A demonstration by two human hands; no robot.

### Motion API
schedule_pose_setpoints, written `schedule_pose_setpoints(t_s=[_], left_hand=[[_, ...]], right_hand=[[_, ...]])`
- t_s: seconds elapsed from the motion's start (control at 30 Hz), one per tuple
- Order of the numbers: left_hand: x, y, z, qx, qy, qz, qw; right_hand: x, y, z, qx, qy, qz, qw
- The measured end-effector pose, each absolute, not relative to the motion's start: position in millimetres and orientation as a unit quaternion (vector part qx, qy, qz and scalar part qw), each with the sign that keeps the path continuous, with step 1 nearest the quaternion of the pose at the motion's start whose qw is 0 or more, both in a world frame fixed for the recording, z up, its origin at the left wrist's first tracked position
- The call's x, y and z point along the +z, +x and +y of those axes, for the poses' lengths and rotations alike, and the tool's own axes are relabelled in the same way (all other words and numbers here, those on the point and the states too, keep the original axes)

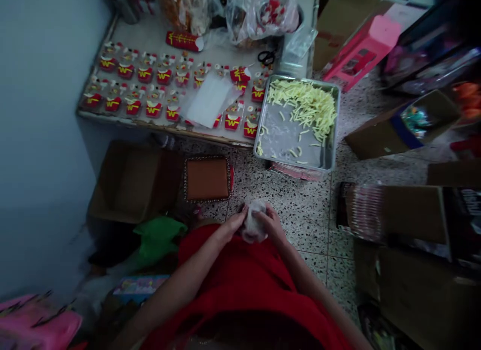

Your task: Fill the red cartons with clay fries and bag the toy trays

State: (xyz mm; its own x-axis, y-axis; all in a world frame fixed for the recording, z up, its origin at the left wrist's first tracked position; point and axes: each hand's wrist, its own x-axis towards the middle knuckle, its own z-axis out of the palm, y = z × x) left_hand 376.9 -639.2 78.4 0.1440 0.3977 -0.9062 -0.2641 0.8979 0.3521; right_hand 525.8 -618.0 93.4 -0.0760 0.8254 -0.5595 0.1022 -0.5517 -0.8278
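In front of my red clothing, my left hand (236, 221) and my right hand (271, 222) are closed on a crumpled, whitish see-through plastic wad (254, 224). The left grips its left side; the right presses on it from the right. Whether it is a bag or a glove I cannot tell. Beyond my hands, a metal tray (289, 163) holds pale yellow, fry-shaped sticks (300, 102) heaped at its far side. On the table to its left, small red packs with yellow marks (153, 109) lie in rows, and a stack of clear plastic sleeves (210, 100) covers some of them.
A brown-topped stool (208, 178) stands close ahead on the speckled floor. Black scissors (266, 57) lie on the table (143, 120). To the left is an open cardboard box (126, 182); to the right are a pink plastic stool (370, 44) and more boxes (413, 209).
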Motion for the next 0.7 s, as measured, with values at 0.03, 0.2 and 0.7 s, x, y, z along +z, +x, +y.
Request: schedule_pose_setpoints(t_s=[0.03,0.2,0.7], left_hand=[[77,372,-638,0.211,0.068,0.629,0.745],[37,305,-633,0.239,0.056,0.747,0.618],[-242,80,-552,0.274,0.151,0.888,0.336]], right_hand=[[91,529,-615,0.623,-0.622,-0.379,0.285],[50,528,-588,0.584,-0.667,-0.404,0.229],[-208,407,-518,0.458,-0.688,-0.561,-0.049]])
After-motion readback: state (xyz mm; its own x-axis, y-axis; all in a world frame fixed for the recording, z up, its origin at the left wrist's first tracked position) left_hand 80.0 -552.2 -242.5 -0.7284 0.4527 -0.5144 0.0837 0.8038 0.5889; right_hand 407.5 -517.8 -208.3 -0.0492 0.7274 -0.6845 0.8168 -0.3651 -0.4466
